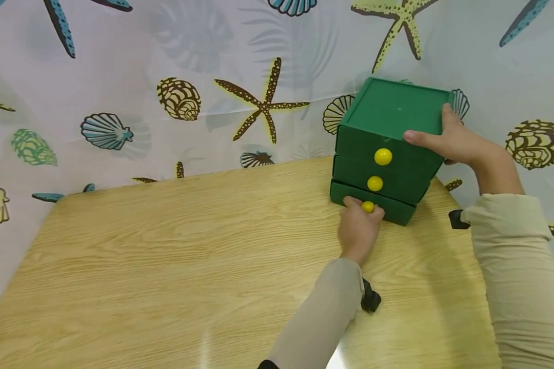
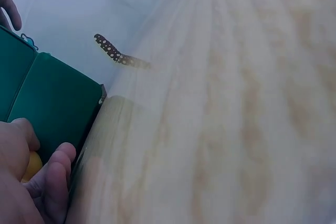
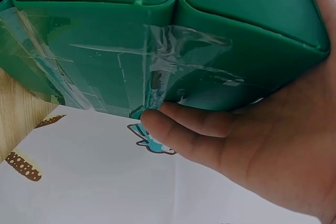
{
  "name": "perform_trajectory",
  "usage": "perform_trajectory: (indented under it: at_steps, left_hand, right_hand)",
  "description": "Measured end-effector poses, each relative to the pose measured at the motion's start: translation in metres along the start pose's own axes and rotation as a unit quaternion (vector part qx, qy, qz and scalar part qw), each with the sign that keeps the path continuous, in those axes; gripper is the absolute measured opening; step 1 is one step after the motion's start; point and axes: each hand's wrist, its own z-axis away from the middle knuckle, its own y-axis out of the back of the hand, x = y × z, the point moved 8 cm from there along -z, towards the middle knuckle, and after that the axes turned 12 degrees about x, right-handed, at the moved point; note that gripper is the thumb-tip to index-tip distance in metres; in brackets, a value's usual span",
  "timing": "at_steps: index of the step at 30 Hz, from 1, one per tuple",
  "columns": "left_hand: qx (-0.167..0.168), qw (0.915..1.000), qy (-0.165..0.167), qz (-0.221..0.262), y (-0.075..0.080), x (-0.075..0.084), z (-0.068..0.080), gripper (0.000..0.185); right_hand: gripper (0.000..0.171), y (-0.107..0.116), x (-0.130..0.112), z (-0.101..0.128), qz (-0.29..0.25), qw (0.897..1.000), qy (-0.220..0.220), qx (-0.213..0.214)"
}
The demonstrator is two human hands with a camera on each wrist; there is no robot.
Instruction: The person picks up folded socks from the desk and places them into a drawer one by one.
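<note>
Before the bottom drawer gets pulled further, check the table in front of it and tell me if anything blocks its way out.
Nothing visible does. The left hand pinches the yellow knob of the bottom drawer, the right hand grips the green chest, and bare wooden table lies in front.

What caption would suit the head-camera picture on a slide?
Left hand pinches the bottom yellow knob of a green drawer box while the right hand steadies its top.

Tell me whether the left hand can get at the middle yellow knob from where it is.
Probably yes. The left hand grips the bottom knob, and the middle knob sits just above it uncovered; the right hand holds the box top, clear of it.
</note>
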Motion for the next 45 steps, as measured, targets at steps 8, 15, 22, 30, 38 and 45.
perform_trajectory:
  at_steps: [8,15,22,30,38,45]
  left_hand:
    - [0.006,0.9999,-0.005,0.012,-0.005,0.001,-0.003,0.037]
    - [0.005,0.997,-0.037,0.068,-0.004,-0.002,-0.004,0.037]
    - [-0.019,0.9879,-0.074,0.135,-0.002,0.002,-0.004,0.035]
    - [-0.099,0.9701,-0.07,0.21,-0.007,0.005,-0.004,0.033]
    - [-0.275,0.8831,0.05,0.377,-0.015,-0.002,-0.01,0.036]
    - [-0.328,0.8122,0.161,0.455,-0.018,-0.015,-0.017,0.017]
  right_hand:
    - [0.117,0.001,0.002,0.003,-0.005,1.0,-0.004,-0.006]
    - [0.115,0.001,0.003,0.004,-0.009,1.0,-0.006,-0.018]
    - [0.114,0.005,0.0,0.007,-0.009,1.0,-0.008,-0.021]
    - [0.114,0.009,0.004,0.007,0.0,1.0,-0.015,-0.027]
    - [0.115,0.007,0.003,0.006,0.03,0.999,-0.018,-0.039]
    - [0.114,0.002,0.001,0.006,0.042,0.998,-0.02,-0.048]
